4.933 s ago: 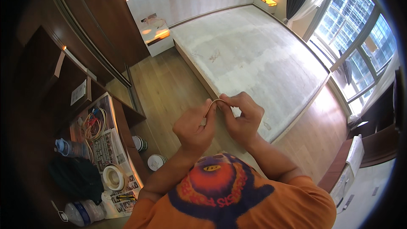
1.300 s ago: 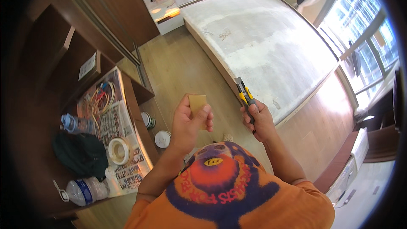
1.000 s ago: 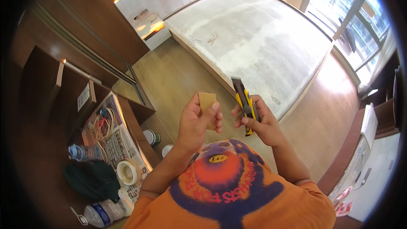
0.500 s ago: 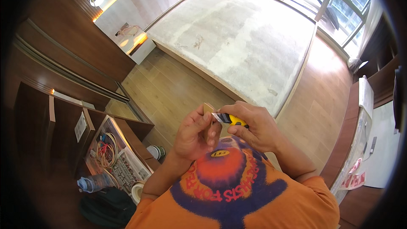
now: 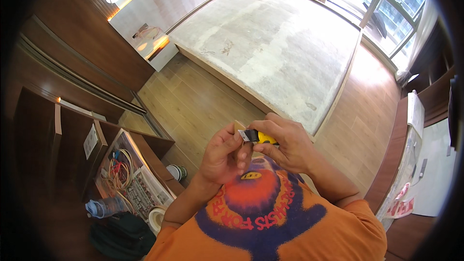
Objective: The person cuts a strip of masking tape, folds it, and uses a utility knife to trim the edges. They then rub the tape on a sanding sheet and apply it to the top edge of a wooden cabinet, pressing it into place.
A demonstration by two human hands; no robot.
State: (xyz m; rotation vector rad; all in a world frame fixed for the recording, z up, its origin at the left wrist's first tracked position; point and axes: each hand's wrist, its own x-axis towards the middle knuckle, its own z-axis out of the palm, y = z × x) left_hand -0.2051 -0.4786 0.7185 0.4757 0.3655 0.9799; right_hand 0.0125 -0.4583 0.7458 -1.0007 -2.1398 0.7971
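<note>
My right hand [image 5: 288, 144] is closed round a yellow and black utility knife [image 5: 265, 137], its short metal blade pointing left. In my left hand [image 5: 220, 157], a small thin tan piece [image 5: 239, 126] is pinched between thumb and fingers; its exact material is too small to tell. The knife's blade meets the piece at the left fingertips. Both hands are held close together in front of my orange shirt, above the wooden floor.
Ahead lies a low platform [image 5: 270, 34] with a dusty grey top and wooden edge. To the left, a counter [image 5: 166, 183] carries coiled wires [image 5: 123, 166], a plastic bottle [image 5: 104, 208] and a roll of tape [image 5: 155, 218]. A tub [image 5: 178, 172] stands on the floor. A plastic-wrapped cabinet [image 5: 403, 164] is at right.
My right hand has shifted slightly left with the knife, bringing the blade further over the tan piece. The left hand keeps nearly the same place and grip.
</note>
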